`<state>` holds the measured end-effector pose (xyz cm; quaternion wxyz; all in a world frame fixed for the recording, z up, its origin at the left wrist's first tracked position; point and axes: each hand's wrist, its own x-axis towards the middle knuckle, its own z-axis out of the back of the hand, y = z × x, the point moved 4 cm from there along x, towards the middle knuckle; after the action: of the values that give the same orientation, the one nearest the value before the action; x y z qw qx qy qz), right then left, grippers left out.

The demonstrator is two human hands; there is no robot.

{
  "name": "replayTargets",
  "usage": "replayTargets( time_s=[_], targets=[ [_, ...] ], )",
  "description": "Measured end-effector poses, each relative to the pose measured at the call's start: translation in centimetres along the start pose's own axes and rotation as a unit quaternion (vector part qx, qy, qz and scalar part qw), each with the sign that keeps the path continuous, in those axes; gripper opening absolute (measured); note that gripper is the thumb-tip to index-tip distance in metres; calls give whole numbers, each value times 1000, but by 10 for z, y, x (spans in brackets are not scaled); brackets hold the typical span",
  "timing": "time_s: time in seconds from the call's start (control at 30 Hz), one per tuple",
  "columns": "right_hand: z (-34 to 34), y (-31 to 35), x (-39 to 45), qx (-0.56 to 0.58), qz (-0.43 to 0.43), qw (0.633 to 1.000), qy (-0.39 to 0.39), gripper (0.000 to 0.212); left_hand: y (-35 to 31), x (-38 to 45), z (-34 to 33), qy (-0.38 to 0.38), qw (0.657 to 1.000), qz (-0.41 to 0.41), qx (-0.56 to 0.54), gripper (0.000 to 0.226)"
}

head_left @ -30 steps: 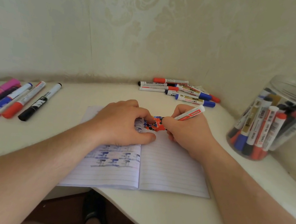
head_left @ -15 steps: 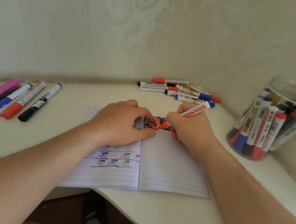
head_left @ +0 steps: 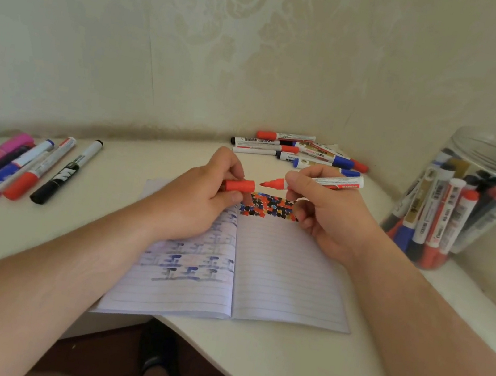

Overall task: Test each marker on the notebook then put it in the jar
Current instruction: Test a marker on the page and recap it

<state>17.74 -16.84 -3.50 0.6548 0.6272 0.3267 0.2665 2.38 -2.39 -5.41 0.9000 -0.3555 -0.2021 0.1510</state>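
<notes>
An open lined notebook (head_left: 284, 278) lies on the white desk, with a patch of red, black and blue test marks (head_left: 271, 207) at the top of its right page. My right hand (head_left: 327, 215) grips an uncapped red marker (head_left: 337, 182) above the marks, its tip pointing left. My left hand (head_left: 197, 199) pinches the red cap (head_left: 240, 185), its opening facing the tip a short gap away. A clear plastic jar (head_left: 465, 202) with several markers inside stands at the right.
Several markers lie in a row at the left (head_left: 16, 165). Another pile of markers (head_left: 299, 152) sits at the back against the wall. The curved desk edge (head_left: 243, 372) runs in front of the notebook.
Both hands lifted off the page. The marker tip left the paper and turned level, and the left hand now holds the cap up facing the tip.
</notes>
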Motion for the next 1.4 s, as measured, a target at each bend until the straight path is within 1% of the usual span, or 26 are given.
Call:
replayTargets(
  time_s=[0.13, 0.27, 0.3, 0.37, 0.43, 0.47, 0.53, 0.63, 0.67, 0.7, 0.73, 0.77, 0.8, 0.83, 0.9, 0.93, 0.97, 1.03, 1.07, 1.13, 1.17, 1.2, 1.27, 1.33, 1.4],
  targets=[
    [-1, 0, 1, -16, 2, 1000, 6, 14, -2, 0, -1, 4, 1000, -10, 2, 24],
    [-4, -1, 1, -11, 30, 999, 34, 15, -3, -1, -1, 5, 1000, -8, 10, 24],
    [-5, -2, 0, -6, 36, 998, 44, 20, -3, 0, -1, 6, 1000, -5, 14, 23],
    [-6, -2, -1, 0, 36, 997, 62, 38, -1, 0, 0, 3, 1000, -7, 12, 19],
    [-6, -3, -1, 15, 15, 996, 89, 46, 1, 1, 1, -14, 1000, -8, 2, 16],
    [-6, -3, -1, 26, 6, 995, 101, 47, 2, 1, 2, -27, 1000, -6, -1, 15],
    [-5, -1, -2, 30, 7, 994, 107, 40, 3, 1, 4, -55, 998, -2, -8, 16],
    [1, 2, -2, -26, 62, 996, 56, 23, 8, 2, 7, -91, 995, 13, -29, 17],
    [5, 4, -2, -61, 91, 993, 34, 23, 10, 2, 8, -97, 995, 21, -33, 18],
    [9, 5, -3, -121, 122, 985, 11, 23, 11, 2, 9, -97, 994, 27, -37, 21],
    [14, 6, -2, -211, 158, 965, -12, 22, 13, 2, 8, -91, 995, 29, -39, 25],
    [15, 7, -2, -317, 184, 930, -20, 22, 12, 2, 7, -81, 995, 30, -39, 29],
    [13, 7, -2, -414, 204, 887, -15, 26, 11, 2, 6, -72, 996, 30, -33, 33],
    [8, 7, -1, -484, 218, 848, -4, 32, 10, 1, 5, -66, 997, 29, -22, 36],
    [-4, 5, -2, -568, 222, 792, 18, 46, 7, 0, 5, -60, 998, 24, -5, 34],
    [-10, 3, -4, -597, 214, 772, 31, 51, 5, 0, 5, -58, 998, 20, -4, 26],
    [-17, 2, -6, -619, 205, 757, 49, 51, 4, 0, 4, -53, 998, 15, -5, 18],
    [-30, 0, -12, -623, 195, 754, 70, 37, 0, -1, 4, -50, 999, -3, 0, 17],
    [-33, -1, -13, -622, 191, 757, 68, 37, 0, -2, 4, -55, 998, -11, 4, 17],
    [-36, 2, -15, -625, 196, 755, 32, 67, 1, -2, 6, -53, 999, -11, 4, 23],
    [-35, 4, -14, -630, 201, 751, 3, 73, 0, -2, 5, -43, 999, -10, 8, 28],
    [-33, 7, -13, -633, 204, 746, -25, 72, -1, -1, 4, -30, 999, -15, 21, 31],
    [-30, 10, -12, -647, 203, 732, -63, 64, -2, 1, 1, -21, 997, -30, 66, 28],
    [-30, 9, -12, -655, 211, 721, -78, 55, 2, 5, -2, -23, 993, -34, 109, 25],
    [-32, 5, -10, -661, 226, 712, -72, 49, 9, 7, -5, -16, 989, -36, 144, 27]
  ],
)
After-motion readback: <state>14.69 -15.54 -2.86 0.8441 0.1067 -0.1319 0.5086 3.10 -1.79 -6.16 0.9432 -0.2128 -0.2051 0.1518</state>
